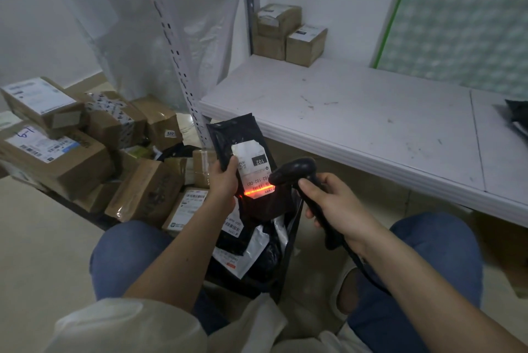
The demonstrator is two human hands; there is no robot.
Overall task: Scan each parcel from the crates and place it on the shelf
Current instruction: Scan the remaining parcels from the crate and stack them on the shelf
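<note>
My left hand (224,178) grips a black plastic mailer parcel (237,135) with a white label marked 102, held upright just below the shelf edge. My right hand (334,204) holds a black handheld barcode scanner (294,172), its head close to the label. A red scan line glows across the lower part of the label. Below the parcel, between my knees, a black crate (274,281) holds more black and white mailers. The white shelf (357,112) lies to the right, with three cardboard boxes (288,35) stacked at its back left corner.
A pile of taped cardboard boxes (85,146) fills the floor at left. A perforated white shelf upright (174,55) rises beside the parcel, with clear plastic sheeting behind it. A dark bag (517,115) rests at the shelf's far right. My knees in blue trousers frame the crate.
</note>
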